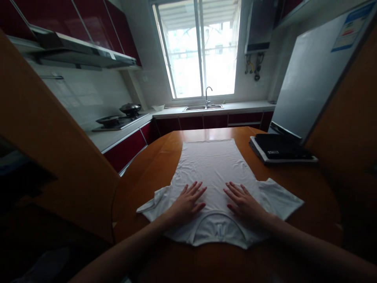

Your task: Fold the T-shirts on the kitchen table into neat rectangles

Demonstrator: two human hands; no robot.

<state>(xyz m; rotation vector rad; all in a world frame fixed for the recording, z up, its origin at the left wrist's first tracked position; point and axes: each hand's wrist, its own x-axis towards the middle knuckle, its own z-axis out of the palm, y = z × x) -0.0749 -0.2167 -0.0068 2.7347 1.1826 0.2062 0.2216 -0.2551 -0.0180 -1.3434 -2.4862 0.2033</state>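
Shirt (215, 165): white, spread on the worktop (150, 161), neckline nearest, hem farthest, long axis near-to-far.
Grip: left hand (187, 202) and right hand (243, 202) released, flat on the shirt, fingers spread.
Folded stack (282, 149): right of shirt, dark, white print unreadable.
Fridge (312, 74): blue-edged label (352, 26), text too small.
Pans (130, 109): 2, on stove (125, 123), contents hidden.

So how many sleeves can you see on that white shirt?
2. One sleeve lies beyond the left hand, rumpled; the other sleeve spreads out beyond the right hand. Both hands rest on the white shirt; no sleeve seems hidden.
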